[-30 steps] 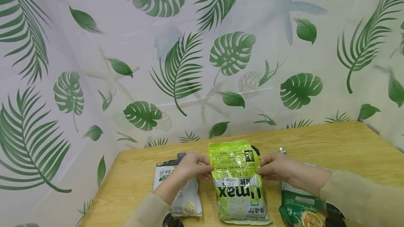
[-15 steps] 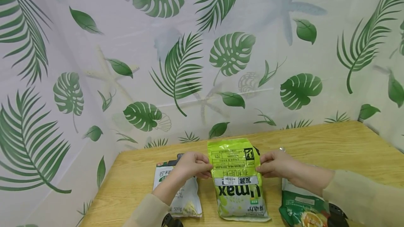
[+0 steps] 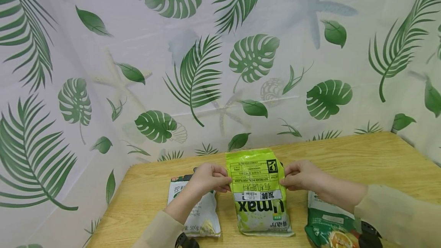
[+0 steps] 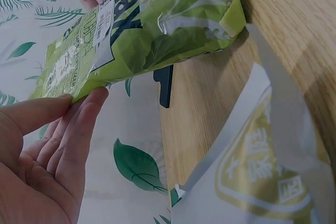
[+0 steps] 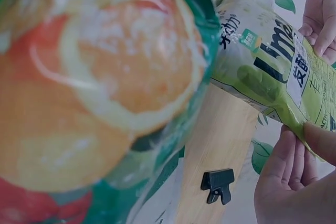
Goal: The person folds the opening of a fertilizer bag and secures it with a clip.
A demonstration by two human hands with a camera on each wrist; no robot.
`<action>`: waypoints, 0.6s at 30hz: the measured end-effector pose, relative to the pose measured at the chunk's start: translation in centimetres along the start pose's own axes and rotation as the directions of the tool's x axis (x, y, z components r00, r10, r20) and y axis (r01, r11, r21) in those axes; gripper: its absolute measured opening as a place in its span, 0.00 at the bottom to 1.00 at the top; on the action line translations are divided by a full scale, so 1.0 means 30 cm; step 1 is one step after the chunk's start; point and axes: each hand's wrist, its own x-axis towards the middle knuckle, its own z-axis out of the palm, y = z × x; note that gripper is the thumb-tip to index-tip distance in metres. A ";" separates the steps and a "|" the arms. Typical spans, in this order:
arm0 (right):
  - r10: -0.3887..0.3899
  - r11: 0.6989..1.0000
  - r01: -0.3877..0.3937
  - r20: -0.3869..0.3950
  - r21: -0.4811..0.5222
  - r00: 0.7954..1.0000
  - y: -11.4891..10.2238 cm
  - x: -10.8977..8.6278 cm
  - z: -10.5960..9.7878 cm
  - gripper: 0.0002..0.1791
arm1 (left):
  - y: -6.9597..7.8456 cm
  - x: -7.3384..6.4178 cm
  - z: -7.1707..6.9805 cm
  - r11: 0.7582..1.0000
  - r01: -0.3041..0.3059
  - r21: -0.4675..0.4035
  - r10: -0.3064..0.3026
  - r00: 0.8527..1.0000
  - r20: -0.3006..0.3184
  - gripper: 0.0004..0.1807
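Fruit bag (image 3: 325, 225) lies nearest, right of the lime bag (image 3: 260, 194), and the white bag (image 3: 203, 213) lies left of it, so neither should be nudged. The lime bag stands between them, print upside down, its foot seemingly on the table (image 3: 344, 156). The left hand (image 3: 211, 179) pinches its left edge, the right hand (image 3: 301, 175) its right. Matched grip heights and light outward tension should keep its front flat and its full lower end from twisting. Beyond the lime bag, a clip (image 5: 218, 182) is best left unsnagged.
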 end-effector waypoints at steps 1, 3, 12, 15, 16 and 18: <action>0.004 1.000 -0.004 -0.001 -0.001 1.000 -0.002 0.000 -0.001 0.08 | 0.002 0.000 0.000 1.000 -0.001 0.000 0.001 1.000 -0.002 0.05; 0.000 1.000 0.000 0.003 -0.006 1.000 -0.005 -0.001 -0.005 0.05 | 0.004 0.000 -0.002 1.000 -0.007 0.000 0.007 1.000 -0.003 0.05; -0.023 0.999 0.022 -0.014 -0.023 1.000 -0.017 -0.007 -0.011 0.06 | 0.015 -0.005 -0.011 1.000 -0.030 -0.006 0.030 1.000 -0.004 0.05; -0.023 0.999 0.022 -0.026 -0.028 0.999 -0.021 -0.009 -0.010 0.06 | 0.016 -0.008 -0.012 0.999 -0.037 -0.006 0.037 0.999 -0.008 0.05; -0.018 0.999 0.018 -0.033 -0.027 0.999 -0.023 -0.010 -0.009 0.07 | 0.017 -0.009 -0.012 0.999 -0.037 -0.007 0.037 0.999 -0.010 0.05; -0.024 0.999 0.023 -0.041 -0.032 0.999 -0.025 -0.011 -0.010 0.07 | 0.020 -0.012 -0.012 0.999 -0.041 -0.005 0.041 0.999 -0.015 0.05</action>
